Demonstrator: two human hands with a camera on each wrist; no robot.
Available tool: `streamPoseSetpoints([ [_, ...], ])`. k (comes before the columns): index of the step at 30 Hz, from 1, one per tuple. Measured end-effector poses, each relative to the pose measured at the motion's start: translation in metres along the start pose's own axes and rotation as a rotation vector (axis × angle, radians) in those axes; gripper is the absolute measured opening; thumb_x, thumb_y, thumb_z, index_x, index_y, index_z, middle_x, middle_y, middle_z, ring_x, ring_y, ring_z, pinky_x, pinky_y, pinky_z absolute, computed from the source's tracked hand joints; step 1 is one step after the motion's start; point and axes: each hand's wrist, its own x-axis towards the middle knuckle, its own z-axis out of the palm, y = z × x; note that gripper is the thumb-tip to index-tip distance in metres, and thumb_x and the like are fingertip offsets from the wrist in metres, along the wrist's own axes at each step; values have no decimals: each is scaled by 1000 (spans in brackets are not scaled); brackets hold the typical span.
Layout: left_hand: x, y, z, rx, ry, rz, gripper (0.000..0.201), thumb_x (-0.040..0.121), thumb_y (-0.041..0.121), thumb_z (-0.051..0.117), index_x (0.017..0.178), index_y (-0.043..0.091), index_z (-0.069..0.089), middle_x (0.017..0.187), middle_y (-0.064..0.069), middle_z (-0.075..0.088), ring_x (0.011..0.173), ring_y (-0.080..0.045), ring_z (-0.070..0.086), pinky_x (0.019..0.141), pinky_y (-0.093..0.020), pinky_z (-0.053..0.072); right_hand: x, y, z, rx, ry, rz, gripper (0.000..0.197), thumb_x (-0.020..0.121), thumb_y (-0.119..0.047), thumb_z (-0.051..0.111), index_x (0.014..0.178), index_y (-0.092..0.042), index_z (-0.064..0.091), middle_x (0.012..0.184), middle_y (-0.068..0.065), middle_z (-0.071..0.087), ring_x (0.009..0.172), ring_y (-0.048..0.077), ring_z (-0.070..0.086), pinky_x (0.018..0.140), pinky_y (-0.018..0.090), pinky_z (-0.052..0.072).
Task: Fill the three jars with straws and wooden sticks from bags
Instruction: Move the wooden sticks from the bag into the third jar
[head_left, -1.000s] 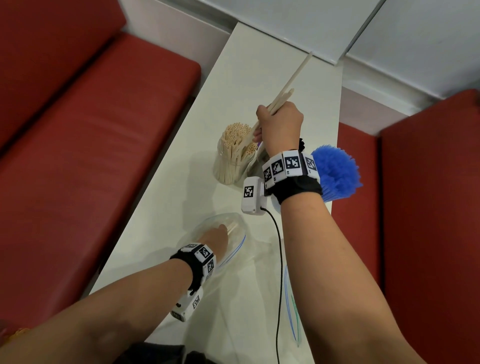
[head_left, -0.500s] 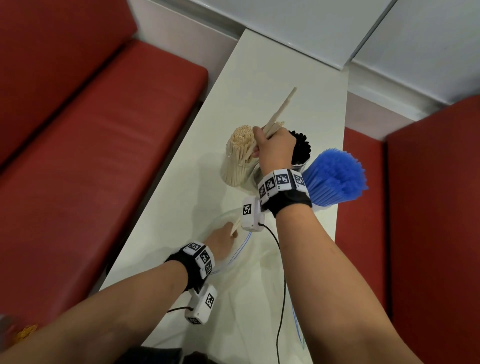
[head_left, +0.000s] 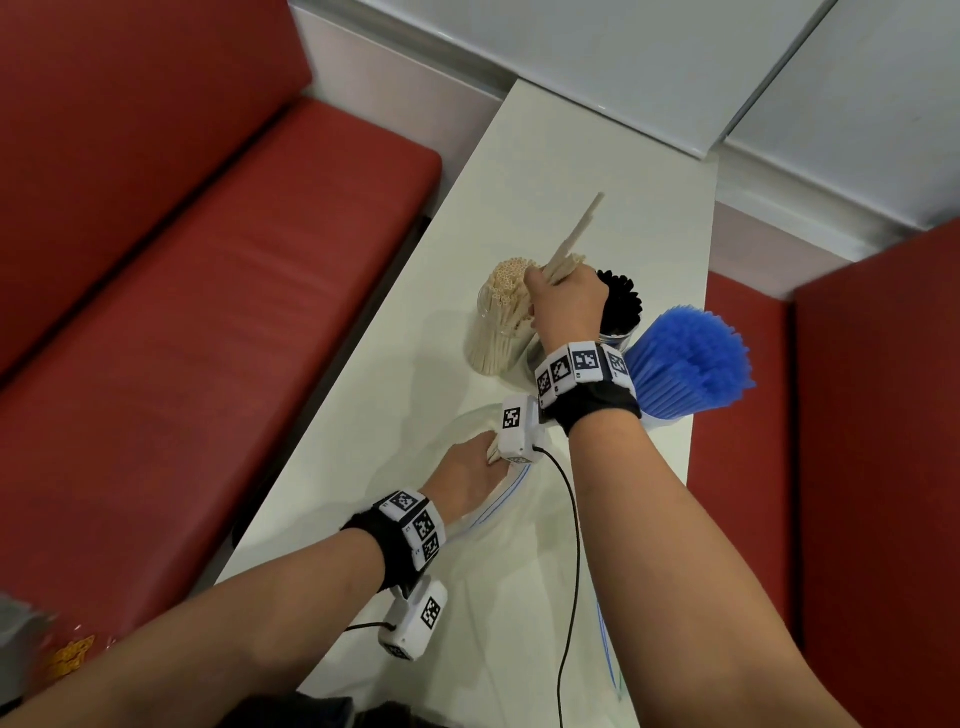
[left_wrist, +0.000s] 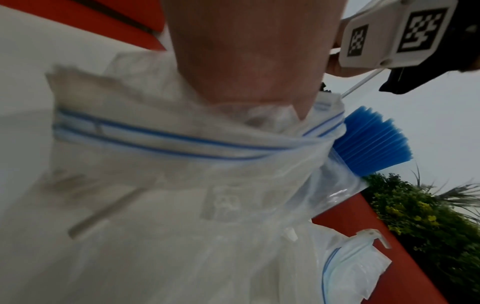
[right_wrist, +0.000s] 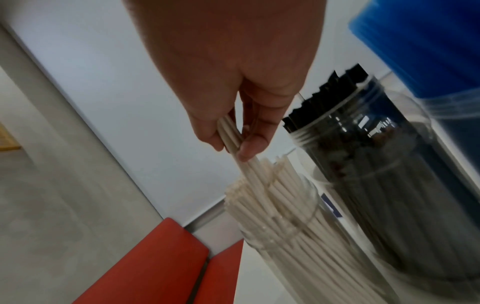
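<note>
While my right hand (head_left: 569, 304) pinches a small bundle of cream sticks (head_left: 574, 241) between thumb and fingertips, their lower ends are already nosing in among the ones standing in the clear jar (right_wrist: 293, 232) directly beneath it, and their long axis leans up and away from me. Just to the right of that hand stand the jar of black straws (head_left: 618, 306) and, nearer me, the blue straws (head_left: 691, 364). My left hand (head_left: 467, 478) lies nearer my body, inside the mouth of the zip bag (left_wrist: 166, 142) flat on the table (head_left: 597, 171); whether it grips anything there I cannot tell. I judge the bundle must tip upright to slide down.
</note>
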Motion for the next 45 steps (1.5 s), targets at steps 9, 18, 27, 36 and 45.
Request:
streamPoseSetpoints([
  [9,-10,13,-13,-88,-2,81,26,92,8,52,70,23,49,56,14,49,48,2,45,54,-15,33,-6,1,3,-97,-175,25,30,91,-26,73,90,4,72,84,16,73,73,29,70,65,37,58],
  [18,-18,15,-13,-133,-10,76,21,97,21,54,85,37,49,71,19,54,66,1,51,63,-11,36,0,-4,-7,-66,-133,-1,23,98,-19,65,79,-6,66,82,13,72,57,18,68,45,17,49],
  [27,-29,10,-16,-106,-36,109,20,99,22,52,80,30,53,67,14,53,60,-2,46,60,-17,35,5,-4,-12,-31,-40,-42,8,93,-12,73,93,-7,66,86,12,73,56,15,68,42,13,44],
  [36,-33,3,-16,-54,-77,93,17,98,21,51,92,8,60,70,8,53,65,-12,46,62,-22,36,-12,7,-5,-149,7,-181,25,94,-32,70,108,-11,69,105,12,62,91,24,60,74,27,41],
  [45,-35,4,-24,-13,-127,80,29,98,19,50,69,23,47,67,8,50,60,-10,42,59,-22,33,-14,18,1,-273,-148,-113,22,94,-9,67,114,-6,73,110,15,70,103,26,65,86,29,49],
])
